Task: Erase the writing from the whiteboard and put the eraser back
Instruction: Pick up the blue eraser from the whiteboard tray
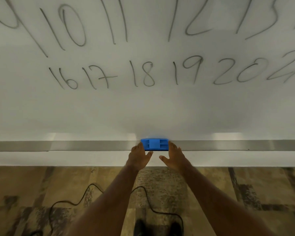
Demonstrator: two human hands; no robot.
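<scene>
On the floor (pixel 41 184) below: wood-look planks, thin black cable (pixel 85 198) snaking L to R behind both forearms, dark shoes (pixel 157 227) at bottom edge. Above that, white wall strip, then metal tray (pixel 58 145) running full width under the whiteboard (pixel 143 108). Board full of handwritten numbers (pixel 143 74): top row 9 thru 13, lower row 16, 17, 18, 19, 20 + more cut off at R edge. Nothing erased so far, lower part of board bare, w/ two bright glare patches just above tray. Nothing between hands and tray, approach clear.

Blue eraser (pixel 154 144) lying in tray, about centre, long side along the rail, ribbed plastic back facing cam, felt side not visible. Left hand (pixel 139 158) at eraser's L end, fingertips touching or just at the L edge, thumb stretched under the lower edge toward centre. Right hand (pixel 174 158) mirrored at R end, fingertips against R edge, thumb pointing inward below it. Thumbs near each other but apart, gap between them under eraser's middle. Both hands spread fairly wide, fingers mostly straight, bracketing the eraser end to end rather than wrapped round it; real contact at fingertips hard to tell, esp. on R. Eraser sitting in tray, not lifted
</scene>
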